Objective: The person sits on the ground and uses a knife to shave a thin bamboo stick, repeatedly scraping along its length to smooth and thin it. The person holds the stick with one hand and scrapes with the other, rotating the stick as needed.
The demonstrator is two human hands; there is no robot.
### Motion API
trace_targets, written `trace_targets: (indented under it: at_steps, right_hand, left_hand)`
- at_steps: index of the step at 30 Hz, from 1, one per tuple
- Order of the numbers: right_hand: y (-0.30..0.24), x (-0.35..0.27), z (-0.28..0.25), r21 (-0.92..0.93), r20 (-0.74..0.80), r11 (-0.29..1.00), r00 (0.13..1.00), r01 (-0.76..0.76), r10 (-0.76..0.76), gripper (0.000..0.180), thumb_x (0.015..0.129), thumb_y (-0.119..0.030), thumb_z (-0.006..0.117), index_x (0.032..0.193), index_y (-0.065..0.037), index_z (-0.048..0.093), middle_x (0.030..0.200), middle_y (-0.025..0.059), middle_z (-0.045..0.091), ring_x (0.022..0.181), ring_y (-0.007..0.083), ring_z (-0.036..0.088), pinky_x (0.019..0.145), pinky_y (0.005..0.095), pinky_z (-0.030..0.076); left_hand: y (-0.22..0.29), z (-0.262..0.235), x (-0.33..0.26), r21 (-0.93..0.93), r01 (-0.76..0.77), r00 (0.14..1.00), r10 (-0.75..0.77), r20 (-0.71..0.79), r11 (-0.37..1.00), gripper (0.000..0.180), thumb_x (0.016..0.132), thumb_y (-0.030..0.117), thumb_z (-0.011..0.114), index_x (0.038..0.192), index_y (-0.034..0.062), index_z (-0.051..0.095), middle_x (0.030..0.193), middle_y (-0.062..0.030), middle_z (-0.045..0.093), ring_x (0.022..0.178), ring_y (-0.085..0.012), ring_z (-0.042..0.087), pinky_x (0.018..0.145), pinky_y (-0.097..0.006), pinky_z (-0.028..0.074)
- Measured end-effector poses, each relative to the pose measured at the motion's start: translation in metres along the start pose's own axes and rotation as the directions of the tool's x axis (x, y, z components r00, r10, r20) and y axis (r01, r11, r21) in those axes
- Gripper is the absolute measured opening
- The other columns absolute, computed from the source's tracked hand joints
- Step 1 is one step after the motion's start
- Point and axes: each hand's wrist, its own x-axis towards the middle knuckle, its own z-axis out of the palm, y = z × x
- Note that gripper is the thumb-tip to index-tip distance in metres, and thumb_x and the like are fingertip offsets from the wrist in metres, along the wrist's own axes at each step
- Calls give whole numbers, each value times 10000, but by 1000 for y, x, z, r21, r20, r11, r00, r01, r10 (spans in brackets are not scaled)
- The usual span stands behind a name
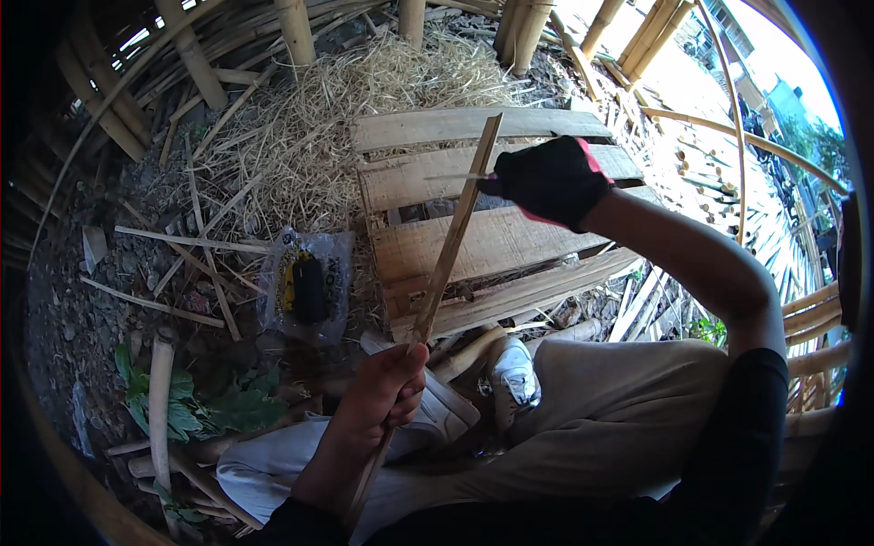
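My left hand (387, 391) is bare and wrapped in a fist around the lower part of a long bamboo strip (452, 238). The strip runs up and away from that hand, leaning slightly toward my right, so its long axis goes from near my lap to a tip above the wooden pallet (492, 241) in front of me. My right hand (551, 179), in a black glove with a pink edge, is higher up and farther out, just beside the strip's upper part. It is closed around a knife (458, 176) whose thin blade pokes out toward my left and meets the strip about 1 third of the way down from the tip. So the left hand is the nearer 1 to my body and anchors the strip, while the right hand works at its far end.

The knife's handle is hidden inside the glove, and I cannot tell whether the blade bites into the strip or only lies against it. The strip's lower end disappears behind my left forearm. Left of my left hand lies a clear plastic bag (305, 282) holding something black and yellow, too blurred to identify.
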Motion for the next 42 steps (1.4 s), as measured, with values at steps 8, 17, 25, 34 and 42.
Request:
trace_targets:
  at_steps: [8, 17, 25, 34, 42]
  right_hand:
    - [-31, -16, -5, 124, 29, 962, 969, 242, -247, 403, 941, -580, 612, 849, -195, 689, 639, 29, 639, 580, 249, 676, 504, 394, 510]
    - [-14, -14, 4, 29, -12, 962, 963, 270, -270, 415, 921, -598, 630, 874, -199, 734, 675, 20, 672, 598, 238, 681, 523, 382, 529]
    - [4, -5, 8, -67, -64, 963, 962, 261, -265, 431, 920, -599, 637, 816, -184, 690, 663, 29, 659, 584, 249, 664, 528, 386, 521]
    - [107, -14, 37, -135, 326, 939, 881, -315, 342, 542, 1047, -574, 377, 984, -215, 778, 940, 79, 765, 914, 286, 726, 835, 426, 531]
    - [71, -20, 15, 175, 167, 781, 800, -599, 576, 515, 1052, -548, 398, 1006, -168, 742, 969, 140, 748, 912, 366, 710, 847, 471, 527]
  left_hand:
    - [0, 3, 4, 2, -14, 1000, 14, 16, 1000, 300, 1012, 387, 676, 913, 134, 548, 662, 67, 435, 452, -7, 336, 407, -208, 252]
    - [-1, 4, 8, 19, -57, 998, 57, 17, 998, 287, 1008, 382, 683, 924, 133, 567, 669, 67, 444, 467, -4, 368, 408, -200, 261]
    - [-1, 2, 11, 37, -65, 998, 65, 14, 997, 332, 1002, 416, 680, 899, 130, 548, 663, 66, 441, 462, -6, 373, 404, -201, 268]
    - [2, -2, -11, -2, -149, 988, 149, 41, 989, 308, 1023, 410, 648, 934, 127, 567, 638, 55, 418, 421, -21, 337, 384, -210, 261]
    - [3, -23, 6, -65, -166, 986, 167, 14, 984, 272, 1031, 369, 639, 987, 104, 594, 620, 35, 415, 411, -37, 345, 365, -217, 265]
